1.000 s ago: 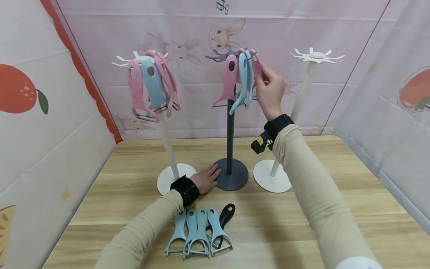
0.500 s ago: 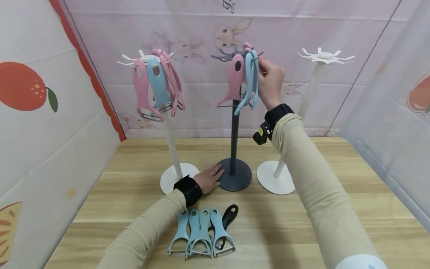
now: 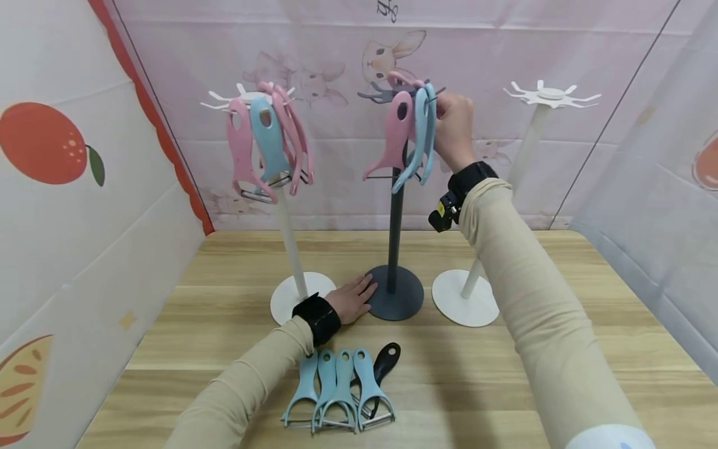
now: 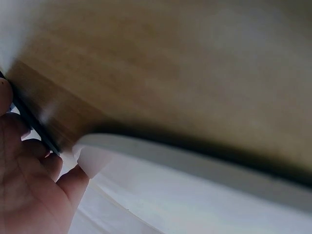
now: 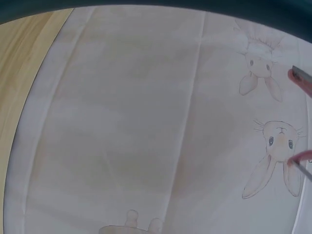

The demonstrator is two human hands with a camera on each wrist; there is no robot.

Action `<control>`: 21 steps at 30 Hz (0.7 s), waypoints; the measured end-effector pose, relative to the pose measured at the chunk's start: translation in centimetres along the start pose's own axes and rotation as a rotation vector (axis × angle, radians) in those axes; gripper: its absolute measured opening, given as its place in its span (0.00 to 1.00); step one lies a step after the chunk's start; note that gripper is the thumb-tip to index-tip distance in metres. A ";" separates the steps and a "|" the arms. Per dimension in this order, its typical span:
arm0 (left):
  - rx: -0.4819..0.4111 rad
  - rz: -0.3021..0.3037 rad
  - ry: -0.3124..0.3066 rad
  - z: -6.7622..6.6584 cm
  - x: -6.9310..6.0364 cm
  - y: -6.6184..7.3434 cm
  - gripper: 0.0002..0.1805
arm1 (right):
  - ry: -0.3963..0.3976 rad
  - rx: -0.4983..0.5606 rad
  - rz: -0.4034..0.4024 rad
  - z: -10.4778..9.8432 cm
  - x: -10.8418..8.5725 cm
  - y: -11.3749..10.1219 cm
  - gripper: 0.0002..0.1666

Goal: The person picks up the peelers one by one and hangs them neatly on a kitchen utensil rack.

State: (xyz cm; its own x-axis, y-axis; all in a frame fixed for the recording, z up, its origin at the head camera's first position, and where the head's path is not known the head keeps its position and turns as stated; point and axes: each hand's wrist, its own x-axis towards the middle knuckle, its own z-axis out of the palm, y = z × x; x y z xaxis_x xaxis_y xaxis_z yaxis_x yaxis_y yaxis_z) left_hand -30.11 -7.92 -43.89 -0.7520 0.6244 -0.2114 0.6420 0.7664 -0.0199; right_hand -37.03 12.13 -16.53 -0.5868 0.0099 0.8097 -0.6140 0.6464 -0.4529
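My left hand [image 3: 352, 299] lies with straight fingers on the left edge of the dark rack's round base [image 3: 397, 299]; its palm side shows in the left wrist view. High up, my right hand [image 3: 453, 128] has curled fingers at the right side of the dark rack's top [image 3: 381, 95], holding a pink peeler [image 3: 402, 77] mostly hidden behind two blue peelers [image 3: 417, 134]. The fingertips are hidden too. Another pink peeler [image 3: 395, 134] hangs in front. In the right wrist view, pink peeler ends [image 5: 303, 83] show at the right edge.
At left, a white rack [image 3: 288, 240] carries pink and blue peelers [image 3: 268, 140]. Another white rack [image 3: 551, 95] stands at right, behind my right forearm, with bare hooks. Several light-blue peelers [image 3: 343, 380] and a black peeler [image 3: 387, 360] lie on the wooden table [image 3: 449, 386] in front.
My right hand has gone further behind the blue peelers, and the pink peeler it holds has slipped mostly out of sight behind them. My left hand stays on the base. The head view has shifted slightly.
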 end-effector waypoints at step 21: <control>0.028 0.014 -0.022 -0.1 0.0 -0.1 0.29 | -0.062 0.131 0.033 0.8 -4.7 2.1 0.09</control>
State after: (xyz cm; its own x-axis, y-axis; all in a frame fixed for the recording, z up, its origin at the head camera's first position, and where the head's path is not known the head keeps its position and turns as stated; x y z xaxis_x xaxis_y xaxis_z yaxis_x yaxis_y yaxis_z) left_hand -30.19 -7.99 -43.80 -0.7397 0.6312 -0.2334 0.6565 0.7530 -0.0442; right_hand -35.95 12.81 -21.61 -0.6367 -0.0202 0.7708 -0.6551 0.5414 -0.5269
